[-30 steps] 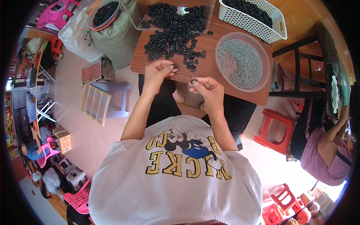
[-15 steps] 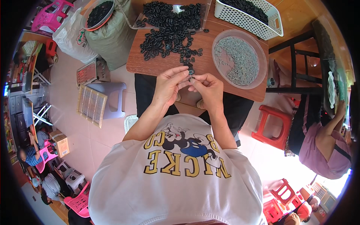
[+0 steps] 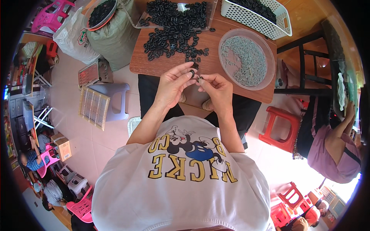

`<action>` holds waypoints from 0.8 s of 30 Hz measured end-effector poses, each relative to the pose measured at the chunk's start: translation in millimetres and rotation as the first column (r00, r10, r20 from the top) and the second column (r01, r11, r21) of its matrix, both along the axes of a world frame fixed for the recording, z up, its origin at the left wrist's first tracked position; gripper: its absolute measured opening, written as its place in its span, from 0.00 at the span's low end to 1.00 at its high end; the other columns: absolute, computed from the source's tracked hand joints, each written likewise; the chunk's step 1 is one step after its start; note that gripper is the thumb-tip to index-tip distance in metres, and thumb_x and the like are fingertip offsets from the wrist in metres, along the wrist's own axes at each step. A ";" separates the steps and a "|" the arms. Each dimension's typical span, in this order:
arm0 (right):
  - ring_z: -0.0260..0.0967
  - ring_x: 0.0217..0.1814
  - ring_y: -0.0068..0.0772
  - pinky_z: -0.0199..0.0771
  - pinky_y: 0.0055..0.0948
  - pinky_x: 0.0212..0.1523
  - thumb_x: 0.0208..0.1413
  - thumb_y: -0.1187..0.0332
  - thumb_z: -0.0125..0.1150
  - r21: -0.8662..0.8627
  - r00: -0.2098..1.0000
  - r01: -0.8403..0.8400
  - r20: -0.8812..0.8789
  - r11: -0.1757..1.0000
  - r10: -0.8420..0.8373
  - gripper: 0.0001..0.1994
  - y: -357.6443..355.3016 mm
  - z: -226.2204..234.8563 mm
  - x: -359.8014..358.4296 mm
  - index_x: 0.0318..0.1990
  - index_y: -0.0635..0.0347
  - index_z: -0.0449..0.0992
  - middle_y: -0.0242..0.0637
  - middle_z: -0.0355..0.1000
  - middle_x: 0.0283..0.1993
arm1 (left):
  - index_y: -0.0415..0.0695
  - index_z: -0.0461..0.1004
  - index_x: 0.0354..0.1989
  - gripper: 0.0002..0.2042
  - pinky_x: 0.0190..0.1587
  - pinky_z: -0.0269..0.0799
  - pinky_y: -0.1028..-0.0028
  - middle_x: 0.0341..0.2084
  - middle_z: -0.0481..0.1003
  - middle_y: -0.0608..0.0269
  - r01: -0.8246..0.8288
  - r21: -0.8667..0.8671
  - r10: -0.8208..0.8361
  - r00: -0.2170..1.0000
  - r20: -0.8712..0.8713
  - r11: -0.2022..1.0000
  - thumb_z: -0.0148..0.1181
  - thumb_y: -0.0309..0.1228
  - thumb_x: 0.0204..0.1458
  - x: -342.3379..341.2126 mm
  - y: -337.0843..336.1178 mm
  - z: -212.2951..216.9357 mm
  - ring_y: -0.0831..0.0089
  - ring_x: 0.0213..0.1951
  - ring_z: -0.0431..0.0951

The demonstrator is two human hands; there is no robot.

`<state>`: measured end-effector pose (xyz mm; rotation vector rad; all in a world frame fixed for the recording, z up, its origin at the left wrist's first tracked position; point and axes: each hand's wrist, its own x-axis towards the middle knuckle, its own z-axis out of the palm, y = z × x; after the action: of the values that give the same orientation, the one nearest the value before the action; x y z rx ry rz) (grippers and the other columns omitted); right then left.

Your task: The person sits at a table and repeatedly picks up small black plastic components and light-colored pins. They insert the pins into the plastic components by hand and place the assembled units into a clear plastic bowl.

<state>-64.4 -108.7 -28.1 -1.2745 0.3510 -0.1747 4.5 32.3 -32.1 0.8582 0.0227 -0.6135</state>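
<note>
Over the table's near edge, my left hand (image 3: pixel 171 87) pinches a small black oval piece (image 3: pixel 192 73) between thumb and fingers. My right hand (image 3: pixel 219 90) is beside it, thumb and forefinger closed on a tiny slender piece (image 3: pixel 199 78), too small to make out fully. The two pieces are slightly apart. Loose black two-holed pieces (image 3: pixel 165 42) of the same sort spread over the wooden table (image 3: pixel 144 67) just beyond my hands. To the right, a round clear tub (image 3: pixel 227 68) holds many thin silver screw-like pieces (image 3: pixel 250 63).
A clear bin (image 3: pixel 133 19) of black pieces lies at the table's far side. A white perforated basket (image 3: pixel 254 23) with dark pieces stands far right. Full sacks (image 3: pixel 111 48) sit left of the table, a red stool (image 3: pixel 280 129) right. Other people sit at both sides.
My hands have drawn slightly apart, the right one moving a little to the right. The black oval piece now shows separately in my left fingers.
</note>
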 end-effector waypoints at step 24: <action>0.70 0.27 0.17 0.68 0.17 0.29 0.49 0.76 0.62 -0.102 0.997 -0.004 -0.073 0.995 -0.003 0.06 4.4 4.1 -4.6 0.34 0.68 0.76 0.33 0.75 0.28 | 0.36 0.74 0.44 0.12 0.44 0.74 0.76 0.41 0.72 0.57 0.008 0.254 -0.070 0.970 0.234 0.967 0.55 0.17 0.50 -8.0 3.5 -2.4 0.73 0.39 0.76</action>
<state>-69.1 -104.3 -24.0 -1.3849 0.4085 -0.1475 -3.5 35.8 -34.5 1.1783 -0.1399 -0.5466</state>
